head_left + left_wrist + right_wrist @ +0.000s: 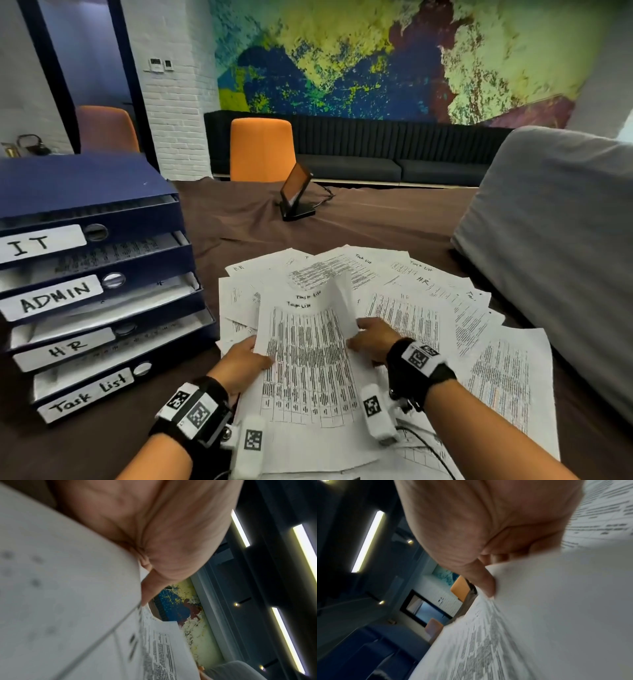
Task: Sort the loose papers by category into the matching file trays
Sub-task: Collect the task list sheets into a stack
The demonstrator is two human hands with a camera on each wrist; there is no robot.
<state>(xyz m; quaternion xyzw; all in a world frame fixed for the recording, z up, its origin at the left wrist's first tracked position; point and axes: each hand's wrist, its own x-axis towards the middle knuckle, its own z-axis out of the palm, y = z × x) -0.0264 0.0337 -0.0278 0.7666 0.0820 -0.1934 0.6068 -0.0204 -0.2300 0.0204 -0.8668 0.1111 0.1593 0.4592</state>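
A printed sheet headed "Task list" [305, 346] is lifted off the fanned pile of loose papers [428, 301] and bows upward in the middle. My left hand [245, 359] pinches its left edge, thumb on top. My right hand [371, 339] pinches its right edge. In the left wrist view the left thumb [150, 586] presses on the held sheet [68, 588]. The right wrist view has the right thumb [485, 582] against the held sheet [556, 601]. The blue file trays [102, 301], labelled IT, ADMIN, HR and Task list from top to bottom, stand at the left.
A brown cloth [257, 222] covers the table. A tilted tablet on a black stand [296, 195] sits at the far middle. A grey cushion [555, 240] lies at the right. An orange chair [262, 149] stands behind the table.
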